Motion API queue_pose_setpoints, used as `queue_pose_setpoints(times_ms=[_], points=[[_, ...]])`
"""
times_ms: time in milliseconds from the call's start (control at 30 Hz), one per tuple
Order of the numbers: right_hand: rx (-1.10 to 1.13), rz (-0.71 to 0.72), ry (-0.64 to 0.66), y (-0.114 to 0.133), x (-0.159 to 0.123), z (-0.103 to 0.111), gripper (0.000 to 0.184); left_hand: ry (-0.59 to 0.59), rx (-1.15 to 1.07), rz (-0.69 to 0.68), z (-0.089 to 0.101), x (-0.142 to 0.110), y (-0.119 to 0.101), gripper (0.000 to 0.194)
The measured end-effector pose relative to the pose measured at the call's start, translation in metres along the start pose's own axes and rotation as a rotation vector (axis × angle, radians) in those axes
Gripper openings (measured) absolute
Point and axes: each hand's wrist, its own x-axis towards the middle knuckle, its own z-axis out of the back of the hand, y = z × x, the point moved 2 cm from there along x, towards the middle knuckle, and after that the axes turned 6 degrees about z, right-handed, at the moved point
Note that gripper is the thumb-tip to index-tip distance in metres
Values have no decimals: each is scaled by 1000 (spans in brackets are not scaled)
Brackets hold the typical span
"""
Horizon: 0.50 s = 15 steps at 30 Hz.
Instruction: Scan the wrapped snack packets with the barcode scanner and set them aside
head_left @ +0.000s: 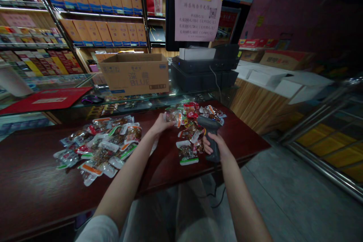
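Note:
My left hand [161, 124] grips a clear snack packet [173, 117] with an orange stripe, at the left edge of a loose group of snack packets [188, 152]. In my right hand [216, 145] is a dark handheld barcode scanner [209, 121], its head pointing left over the packets and its cable hanging below the table. A larger pile of packets [106, 147], clear with brown contents and green, orange or red bands, lies on the dark red table [31, 159] to the left of my left forearm.
Behind the table, an open cardboard box [133, 73] stands on a glass counter beside a red mat [48, 99] and a computer mouse [92, 99]. A monitor with a paper sign [197, 17] rises at the back. Metal rails [320, 170] run along the right.

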Motion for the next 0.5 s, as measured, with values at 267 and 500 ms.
queue_pose_setpoints(times_ms=[267,500], points=[[-6,-3,-12,-14,10,-22,31,-12,-601,-38,9,-8,-9,50],[-1,-14,-43,-37,18,-42,34,-11,-732,-28,12,-12,1,46]])
